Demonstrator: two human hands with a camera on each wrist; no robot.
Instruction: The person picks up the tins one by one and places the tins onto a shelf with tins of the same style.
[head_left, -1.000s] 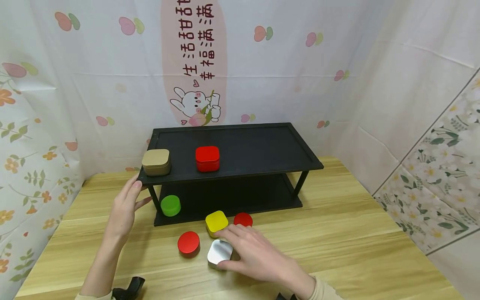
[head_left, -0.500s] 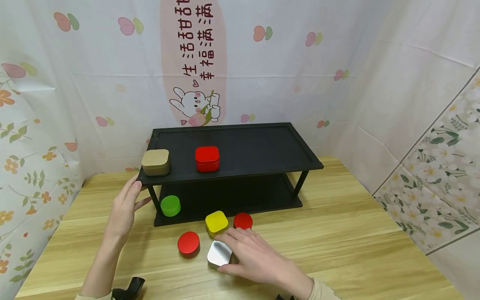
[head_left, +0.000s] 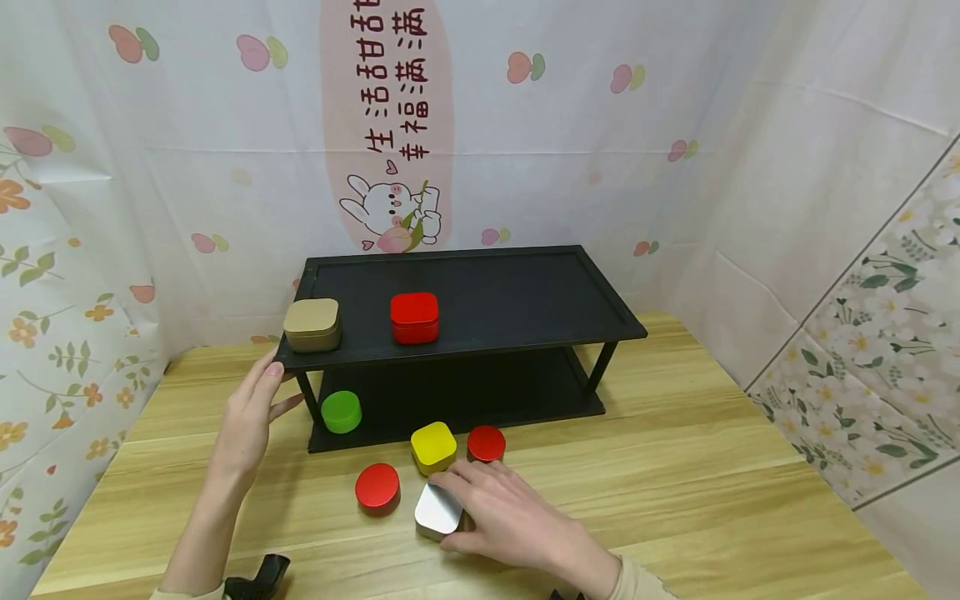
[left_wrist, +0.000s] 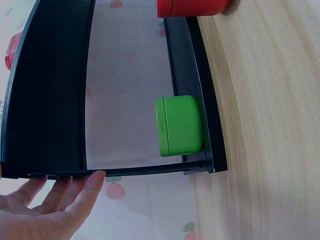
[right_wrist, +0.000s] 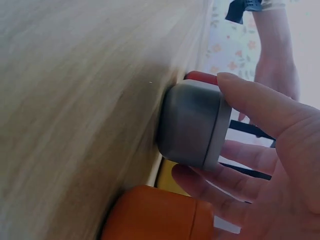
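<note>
The silver tin (head_left: 437, 510) sits on the wooden table (head_left: 675, 467), the right hand (head_left: 510, 517) curled round it, thumb and fingers at opposite sides; how firm the hold is cannot be told. The step in hand looks like grasping or placing it, so the next move calls for care around the yellow tin (head_left: 433, 446) just behind. Two round red tins (head_left: 377, 487) flank these. The left hand (head_left: 247, 417) rests nearly straight fingers against the left end of the black shelf (head_left: 510, 300), near the green tin (head_left: 341, 412).
</note>
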